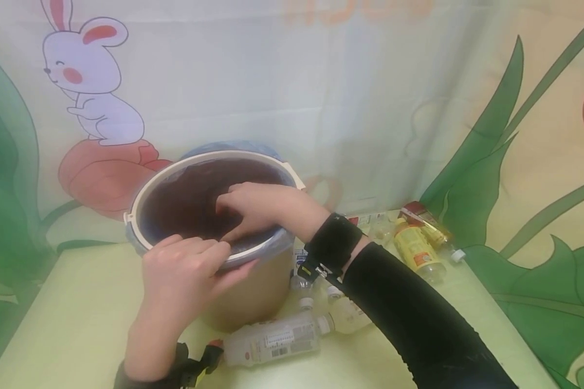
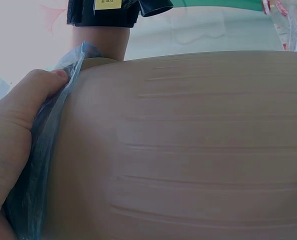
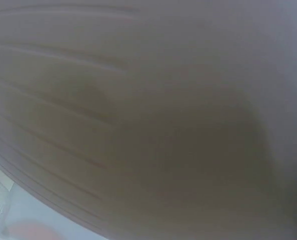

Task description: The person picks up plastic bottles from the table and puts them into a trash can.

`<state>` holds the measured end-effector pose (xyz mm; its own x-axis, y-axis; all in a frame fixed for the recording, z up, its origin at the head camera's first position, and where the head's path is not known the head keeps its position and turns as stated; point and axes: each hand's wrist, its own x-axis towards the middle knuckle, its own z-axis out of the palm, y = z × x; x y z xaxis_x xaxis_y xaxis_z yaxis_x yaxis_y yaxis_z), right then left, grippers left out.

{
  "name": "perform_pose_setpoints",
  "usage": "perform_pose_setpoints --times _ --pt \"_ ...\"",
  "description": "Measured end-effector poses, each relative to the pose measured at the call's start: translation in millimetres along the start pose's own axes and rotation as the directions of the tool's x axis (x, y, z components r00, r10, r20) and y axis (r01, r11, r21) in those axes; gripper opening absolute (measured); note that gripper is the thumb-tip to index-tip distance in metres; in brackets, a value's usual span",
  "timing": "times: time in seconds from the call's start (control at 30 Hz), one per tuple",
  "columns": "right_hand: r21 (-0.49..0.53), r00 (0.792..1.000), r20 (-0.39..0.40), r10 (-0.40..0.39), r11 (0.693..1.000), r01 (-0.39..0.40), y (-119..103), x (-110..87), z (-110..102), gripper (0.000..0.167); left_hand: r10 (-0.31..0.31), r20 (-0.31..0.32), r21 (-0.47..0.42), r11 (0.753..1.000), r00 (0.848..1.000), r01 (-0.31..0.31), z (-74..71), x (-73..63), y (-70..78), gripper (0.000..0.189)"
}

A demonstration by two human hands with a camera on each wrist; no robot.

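A beige trash bin (image 1: 245, 297) with a cream rim ring (image 1: 148, 197) stands on the table, lined with a blue plastic bag (image 1: 233, 146). My left hand (image 1: 180, 281) grips the near rim, fingers over the top. Its thumb (image 2: 38, 92) lies against the bag's folded-over edge in the left wrist view. My right hand (image 1: 258, 208) reaches over the right side of the rim into the bin's mouth, thumb and fingers spread, holding nothing visible. In the right wrist view the bin's ribbed outer wall (image 3: 138, 125) fills most of the picture.
A milky plastic bottle (image 1: 272, 343) lies in front of the bin, with more clear bottles beside it. Right of the bin are a yellow-labelled bottle (image 1: 418, 248) and a dark red box (image 1: 413, 209). A printed curtain (image 1: 360, 108) hangs behind the table (image 1: 68, 302).
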<state>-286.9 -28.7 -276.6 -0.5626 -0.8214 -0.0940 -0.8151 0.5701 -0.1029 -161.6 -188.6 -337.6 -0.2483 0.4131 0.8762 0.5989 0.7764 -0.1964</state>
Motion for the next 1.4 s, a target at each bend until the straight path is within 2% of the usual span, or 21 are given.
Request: perform_pose_setpoints --times 0.2,0.27,0.33,0.4,0.43,0.53,0.6,0.67,0.77,0.87,0.9,0.97,1.0,1.1,1.2,1.4 --pt "-0.011 0.997 -0.072 -0.024 1.0 0.023 3.4 2.3 0.6 0.051 0.0 -0.003 0.004 1.0 1.0 0.0 0.5 -0.5 -1.4 0.063" --pt "-0.011 0.991 -0.129 -0.035 0.999 0.034 3.8 1.0 0.0 0.049 -0.001 -0.005 0.005 1.0 1.0 0.001 0.8 -0.8 -1.3 0.063" --pt "0.01 0.975 -0.214 -0.061 0.998 0.064 3.3 -1.3 -1.5 0.048 0.001 -0.007 0.006 1.0 1.0 0.0 1.0 -0.9 -1.2 0.062" --pt "0.027 0.938 -0.333 -0.102 0.993 0.118 2.3 -4.1 -3.8 0.048 0.003 -0.011 0.011 1.0 1.0 -0.003 1.2 -0.6 -1.4 0.062" --pt "0.04 0.909 -0.398 -0.121 0.988 0.149 1.5 -6.2 -5.1 0.048 0.005 -0.012 0.012 1.0 1.0 -0.005 1.3 -0.3 -1.6 0.062" --pt "0.045 0.798 -0.58 -0.163 0.972 0.232 -0.8 -13.4 -7.8 0.049 0.008 -0.011 0.017 1.0 1.0 -0.008 0.8 0.3 -2.1 0.062" --pt "0.036 0.726 -0.664 -0.177 0.963 0.267 -0.8 -20.1 -8.5 0.048 0.007 -0.007 0.017 1.0 1.0 -0.007 0.0 0.1 -2.1 0.062" --pt "0.03 0.676 -0.714 -0.18 0.958 0.287 1.6 -29.4 -8.3 0.048 0.005 -0.005 0.016 1.0 1.0 -0.005 -0.9 -0.2 -1.9 0.062" --pt "0.014 0.627 -0.755 -0.191 0.952 0.307 9.9 -49.3 -7.5 0.051 0.001 -0.003 0.011 1.0 1.0 -0.001 -2.2 -0.6 -1.9 0.062" --pt "-0.008 0.588 -0.785 -0.197 0.951 0.308 21.6 -75.6 -7.0 0.056 -0.004 -0.005 0.008 1.0 1.0 0.004 -2.9 -0.4 -2.1 0.062" --pt "-0.012 0.581 -0.79 -0.195 0.953 0.304 25.9 -85.1 -6.4 0.058 -0.006 -0.006 0.007 1.0 1.0 0.006 -3.1 -0.4 -2.3 0.062" --pt "-0.008 0.583 -0.793 -0.176 0.96 0.28 34.1 -105.2 -3.6 0.061 -0.008 -0.008 0.007 1.0 1.0 0.008 -3.4 -0.4 -2.7 0.062" --pt "0.0 0.593 -0.789 -0.161 0.965 0.262 38.0 -115.8 -1.4 0.062 -0.007 -0.012 0.01 1.0 1.0 0.008 -3.3 -0.4 -2.8 0.062" --pt "0.014 0.644 -0.757 -0.111 0.982 0.186 47.7 -148.1 11.9 0.063 -0.005 -0.018 0.019 1.0 1.0 0.005 -2.9 -0.9 -3.1 0.062" --pt "-0.015 0.69 -0.716 -0.101 0.991 0.13 56.1 -174.9 32.9 0.062 -0.002 -0.019 0.026 1.0 1.0 0.003 -2.5 -1.2 -3.7 0.062" --pt "-0.066 0.779 -0.621 -0.084 0.996 0.055 66.6 -213.6 80.2 0.062 -0.012 -0.004 0.02 1.0 1.0 0.012 -2.0 -2.0 -3.4 0.063"
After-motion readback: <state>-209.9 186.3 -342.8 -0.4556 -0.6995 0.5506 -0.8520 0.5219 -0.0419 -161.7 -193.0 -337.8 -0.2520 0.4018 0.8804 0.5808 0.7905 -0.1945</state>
